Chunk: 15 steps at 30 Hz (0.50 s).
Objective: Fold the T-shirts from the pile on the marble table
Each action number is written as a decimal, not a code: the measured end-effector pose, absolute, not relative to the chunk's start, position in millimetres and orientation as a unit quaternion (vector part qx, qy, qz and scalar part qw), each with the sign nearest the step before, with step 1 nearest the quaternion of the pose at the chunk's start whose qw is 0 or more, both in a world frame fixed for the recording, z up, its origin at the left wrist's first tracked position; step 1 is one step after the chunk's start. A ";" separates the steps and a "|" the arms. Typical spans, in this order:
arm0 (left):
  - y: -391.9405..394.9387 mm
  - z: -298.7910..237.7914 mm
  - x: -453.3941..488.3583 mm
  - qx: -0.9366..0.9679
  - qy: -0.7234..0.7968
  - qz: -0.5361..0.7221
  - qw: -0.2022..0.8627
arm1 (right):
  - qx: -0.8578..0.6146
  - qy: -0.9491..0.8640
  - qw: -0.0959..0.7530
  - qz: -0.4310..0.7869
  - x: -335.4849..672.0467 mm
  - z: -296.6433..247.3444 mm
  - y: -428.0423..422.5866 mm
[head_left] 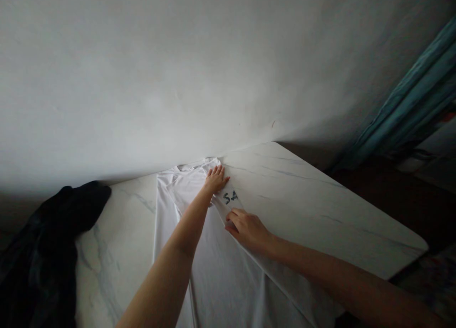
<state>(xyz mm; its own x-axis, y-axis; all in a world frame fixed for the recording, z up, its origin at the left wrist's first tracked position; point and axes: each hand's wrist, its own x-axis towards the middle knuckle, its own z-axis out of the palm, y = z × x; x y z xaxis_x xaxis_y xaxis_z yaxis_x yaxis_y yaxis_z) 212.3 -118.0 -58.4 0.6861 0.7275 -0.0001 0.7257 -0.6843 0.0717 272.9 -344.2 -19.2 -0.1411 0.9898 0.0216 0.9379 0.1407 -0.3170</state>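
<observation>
- From my remote post I have two bare hands over a white cloth [228, 266] on a pale, grey-veined tabletop [292, 190].
- Cloth: lies lengthwise from the near edge of my view to the far edge of the tabletop, by the wall [178, 81]. Rumpled at the far end, smoother nearer me, with long creases running toward the near side.
- Left hand [216, 178]: reaches over the cloth to its far end. Palm down, fingers extended and slightly spread, thumb out to the right. I read it as resting on the fabric.
- Right hand [249, 227]: nearer and to the right, at the cloth's slanting right-hand fold. Fingers bent, thumb below them; I cannot tell whether they pinch the fabric.
- Dark lettering [230, 197], which I read as "SA", shows on the cloth's right part, between the two hands.
- Black cloth [53, 233]: heaped at the left, over the tabletop's left side, well apart from the white one.
- Far right, beyond the tabletop, I note a teal curtain [409, 100]; the area below it is too dark to make out.
</observation>
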 end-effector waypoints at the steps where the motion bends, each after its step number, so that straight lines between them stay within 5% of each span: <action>1: -118.3 -58.3 214.8 0.915 0.402 0.015 0.030 | -0.647 -0.745 0.116 0.118 273.5 -20.6 -346.8; 15: -192.5 -60.9 155.5 0.973 0.211 -0.040 0.089 | -0.688 -0.707 0.030 0.160 282.5 -9.5 -385.0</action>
<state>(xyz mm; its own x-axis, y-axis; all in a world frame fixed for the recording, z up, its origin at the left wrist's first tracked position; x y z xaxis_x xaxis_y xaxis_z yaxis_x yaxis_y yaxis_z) 155.5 -192.5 -60.9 0.9078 0.4034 -0.1151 0.4176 -0.8951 0.1563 282.5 -385.0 -9.5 -0.0507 0.9828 -0.1775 0.9637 0.0015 -0.2671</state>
